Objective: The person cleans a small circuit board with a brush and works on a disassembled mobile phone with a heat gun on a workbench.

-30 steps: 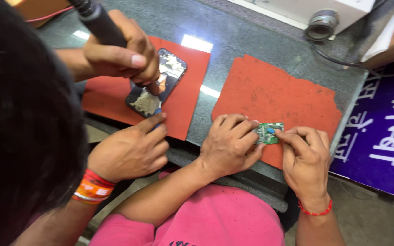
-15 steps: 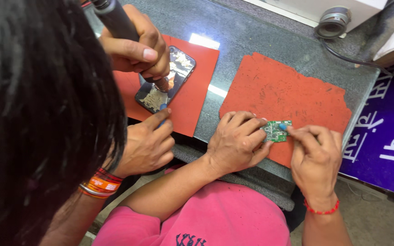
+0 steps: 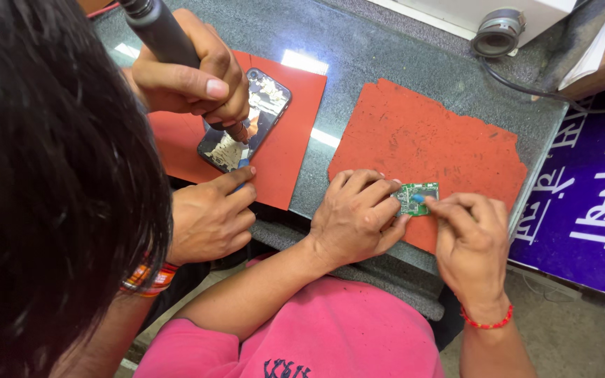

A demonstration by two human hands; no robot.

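Board, small and green, lies on the 6 o'clock edge of a ragged red mat on the grey worktop, between my two hands. My left hand covers its 9 o'clock side, grip closed on that edge with the fingers curled over it. My right hand comes in from 3 o'clock, grip narrow, fingertips pinched on the board beside a small blue spot; what that spot is I cannot tell. At 9 o'clock from the board a co-worker's hand holds a dark tool down on a phone lying on a second mat. Their other hand rests at that mat's near edge.
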